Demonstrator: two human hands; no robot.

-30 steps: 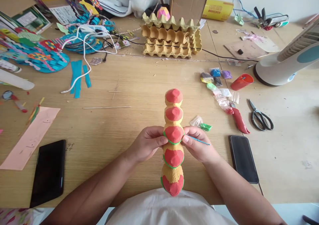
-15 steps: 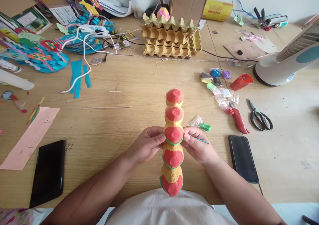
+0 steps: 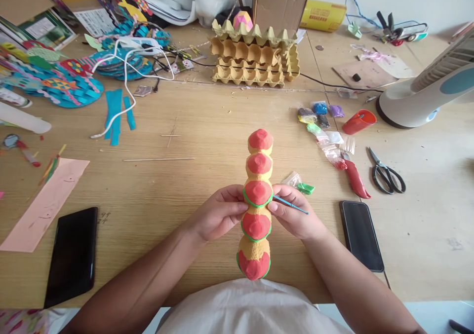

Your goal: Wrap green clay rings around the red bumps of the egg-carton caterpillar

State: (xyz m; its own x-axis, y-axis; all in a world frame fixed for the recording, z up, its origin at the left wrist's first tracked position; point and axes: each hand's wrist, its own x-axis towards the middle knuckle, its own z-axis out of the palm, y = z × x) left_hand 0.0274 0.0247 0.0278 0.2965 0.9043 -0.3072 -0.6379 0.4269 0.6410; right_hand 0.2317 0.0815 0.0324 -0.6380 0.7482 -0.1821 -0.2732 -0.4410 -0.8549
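A strip of egg-carton cups (image 3: 258,193) is held upright in front of me, its near end above my lap. Yellow clay covers the bumps, red clay caps each one, and thin green edging rims the three nearest. My left hand (image 3: 221,212) pinches the strip's left side near the middle cup, thumb in front. On the opposite side, my right hand (image 3: 296,212) grips it between thumb and fingers. A thin blue clay tool (image 3: 293,205) also lies in my right hand, slanting across it behind the thumb. The fingertips behind the strip are hidden.
Right of my hands lie a green clay packet (image 3: 305,188), a phone (image 3: 362,236), black scissors (image 3: 387,173), a red-handled cutter (image 3: 356,178) and a red cup (image 3: 359,122). Egg trays (image 3: 248,72) stand behind. A black tablet (image 3: 72,256) and pink paper strip (image 3: 46,205) lie left.
The strip has tilted and its near end has risen slightly away from my lap. More of the blue tool shows beside my right thumb. Both hands keep their hold.
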